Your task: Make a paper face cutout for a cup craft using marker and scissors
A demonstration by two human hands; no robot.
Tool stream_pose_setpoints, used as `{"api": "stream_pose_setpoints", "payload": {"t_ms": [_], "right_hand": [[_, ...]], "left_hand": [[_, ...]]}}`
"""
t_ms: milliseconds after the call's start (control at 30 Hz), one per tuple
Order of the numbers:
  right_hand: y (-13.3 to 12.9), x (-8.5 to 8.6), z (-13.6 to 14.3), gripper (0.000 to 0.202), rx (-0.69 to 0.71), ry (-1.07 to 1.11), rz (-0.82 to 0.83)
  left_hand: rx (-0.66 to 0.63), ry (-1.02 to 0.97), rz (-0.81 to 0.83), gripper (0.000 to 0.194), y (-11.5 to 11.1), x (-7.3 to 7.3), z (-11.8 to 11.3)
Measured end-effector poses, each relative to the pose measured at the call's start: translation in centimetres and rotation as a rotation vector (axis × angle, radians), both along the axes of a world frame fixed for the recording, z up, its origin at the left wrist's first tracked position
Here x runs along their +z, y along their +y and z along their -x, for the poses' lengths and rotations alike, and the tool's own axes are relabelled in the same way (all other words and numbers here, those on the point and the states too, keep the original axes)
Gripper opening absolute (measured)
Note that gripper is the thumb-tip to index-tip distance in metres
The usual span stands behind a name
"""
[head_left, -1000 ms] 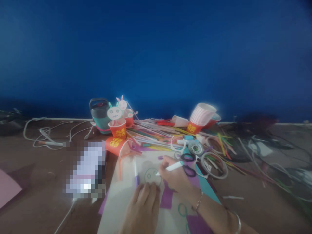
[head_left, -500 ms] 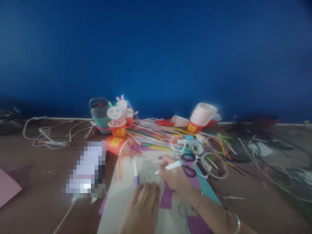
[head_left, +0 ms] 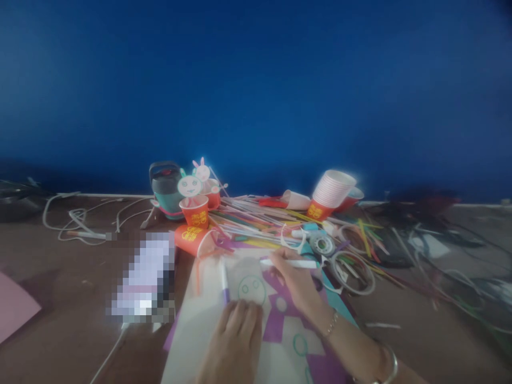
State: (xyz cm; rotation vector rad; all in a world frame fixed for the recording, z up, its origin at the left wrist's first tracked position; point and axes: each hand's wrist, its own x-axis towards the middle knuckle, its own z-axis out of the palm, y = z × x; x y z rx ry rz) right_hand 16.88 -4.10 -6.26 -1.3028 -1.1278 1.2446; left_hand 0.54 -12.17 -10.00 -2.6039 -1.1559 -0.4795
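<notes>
My left hand [head_left: 235, 336] lies flat on a sheet of white paper [head_left: 184, 341], fingers stretched out and pressing its surface. Just beyond its fingertips is a green-drawn circle [head_left: 252, 304] with two small circles inside it. My right hand [head_left: 290, 274] is closed around a white marker [head_left: 304, 264], held almost level above the sheet, to the right of the drawing. A second marker with a purple end [head_left: 225, 288] rests on the paper near my left fingertips. Purple paper pieces [head_left: 273, 325] lie beneath my right hand. The scissors [head_left: 317, 282] are mostly hidden behind that hand.
Paper cups with bunny cut-outs [head_left: 196, 213] stand at the back left, beside a teal bottle [head_left: 166, 192]. Many coloured sticks [head_left: 248, 218], a stack of cups [head_left: 332, 189] and tape rolls [head_left: 322, 242] spread behind the sheet. A blurred phone [head_left: 144, 277] and cables lie left.
My right hand has lifted the marker off the drawn circle and turned it nearly level. A second small circle now shows inside the drawing. My left hand stays in place.
</notes>
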Motion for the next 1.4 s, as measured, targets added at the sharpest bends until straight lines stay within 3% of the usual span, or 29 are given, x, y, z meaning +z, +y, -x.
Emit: {"api": "stream_pose_setpoints", "payload": {"t_ms": [133,367,900,1100,1400], "right_hand": [[-0.2,0.1,0.1,0.022,0.003,0.019,0.025],[-0.1,-0.6,0.1,0.032,0.004,0.009,0.020],[-0.3,-1.1,0.4,0.029,0.039,-0.013,0.059],[-0.1,-1.5,0.4,0.026,0.086,-0.153,-0.037],[-0.4,-2.1,0.3,0.027,0.142,-0.223,-0.079]], "left_hand": [[0.003,-0.020,0.017,0.034,0.0,-0.1,0.1],[0.016,0.006,0.066,0.036,-0.1,-0.4,0.2],[0.005,0.122,0.115,0.038,0.0,0.1,0.2],[-0.002,0.083,0.010,0.037,0.2,0.2,0.1],[-0.006,0.136,0.084,0.041,0.0,-0.1,0.3]]}}
